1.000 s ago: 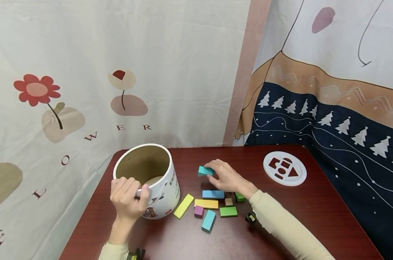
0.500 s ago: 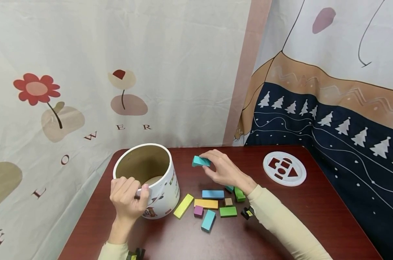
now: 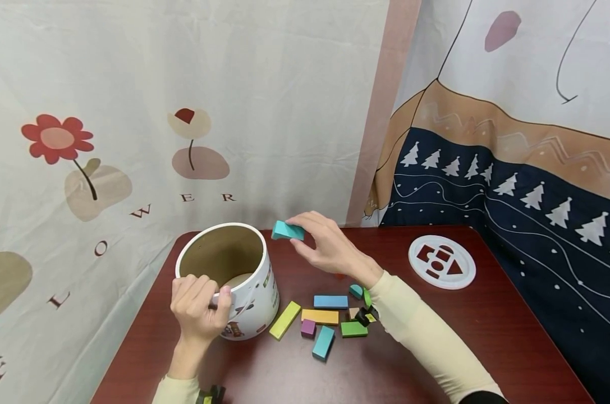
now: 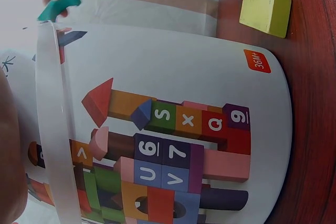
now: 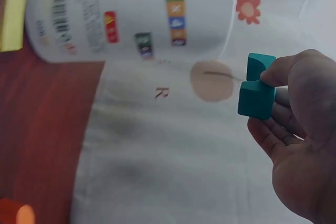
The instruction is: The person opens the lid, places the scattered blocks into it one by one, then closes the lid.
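My left hand (image 3: pixel 198 308) grips the near rim of a white bucket (image 3: pixel 254 306) that stands upright at the table's left. Inside, the part of the floor that shows looks pale and bare. Between thumb and fingers, my right hand (image 3: pixel 330 247) pinches a teal arch-shaped block (image 3: pixel 284 230), held up just right of the bucket's mouth. A concave cutout shows on this block (image 5: pixel 257 95) in the right wrist view. From the left wrist, the teal block (image 4: pixel 62 4) appears close beyond the rim, above the bucket's printed wall (image 4: pixel 173 72).
Several loose blocks lie on the dark red table (image 3: pixel 264 376): a yellow block (image 3: pixel 285 320), an orange-yellow block (image 3: pixel 321 317), a blue block (image 3: pixel 331 302), a purple cube (image 3: pixel 308 328) and others. A white lid (image 3: pixel 456 280) with shaped holes lies back right. Printed curtains (image 3: pixel 294 112) hang behind.
My right hand has risen and moved left with the teal block, from over the blocks to beside the bucket's mouth. The left hand and bucket have stayed put.
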A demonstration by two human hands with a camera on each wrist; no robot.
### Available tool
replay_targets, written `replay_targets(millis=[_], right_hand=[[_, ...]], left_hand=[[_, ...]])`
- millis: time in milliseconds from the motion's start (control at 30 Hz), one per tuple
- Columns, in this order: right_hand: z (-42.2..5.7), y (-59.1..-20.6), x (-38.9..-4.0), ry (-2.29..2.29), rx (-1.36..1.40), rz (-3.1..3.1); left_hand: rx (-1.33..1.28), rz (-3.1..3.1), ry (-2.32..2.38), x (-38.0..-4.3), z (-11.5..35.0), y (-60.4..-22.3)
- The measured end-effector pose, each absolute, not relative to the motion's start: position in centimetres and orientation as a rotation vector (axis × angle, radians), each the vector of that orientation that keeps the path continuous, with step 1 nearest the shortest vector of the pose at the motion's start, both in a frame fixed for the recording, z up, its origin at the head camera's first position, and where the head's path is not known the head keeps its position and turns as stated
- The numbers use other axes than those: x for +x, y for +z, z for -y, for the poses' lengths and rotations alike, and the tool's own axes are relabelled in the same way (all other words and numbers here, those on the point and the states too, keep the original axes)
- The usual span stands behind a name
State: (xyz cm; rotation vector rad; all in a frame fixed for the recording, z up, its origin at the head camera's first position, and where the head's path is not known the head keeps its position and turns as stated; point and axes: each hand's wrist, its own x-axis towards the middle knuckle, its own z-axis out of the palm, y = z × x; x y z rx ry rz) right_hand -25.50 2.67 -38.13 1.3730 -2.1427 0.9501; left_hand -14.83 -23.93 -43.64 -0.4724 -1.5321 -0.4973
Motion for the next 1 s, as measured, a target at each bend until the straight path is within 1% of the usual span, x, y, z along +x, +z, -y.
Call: replay_targets(millis=[200, 400, 700, 1000], right_hand=[[-0.2, -36.5, -25.0, 0.93, 1.457, 2.083], [2.1, -35.6, -24.4, 0.803, 1.528, 2.043], [4.8, -35.6, -24.1, 0.683, 1.604, 2.0], [6.3, -36.3, -23.8, 0.637, 1.655, 1.996]], left_hand=[[-0.474, 1.539, -0.495, -14.8, 24.0, -43.8], [-0.475, 1.542, -0.491, -14.9, 24.1, -43.9], [-0.478, 1.544, -0.484, -15.0, 24.3, -44.1], [-0.483, 1.543, -0.476, -15.0, 24.3, -44.1]])
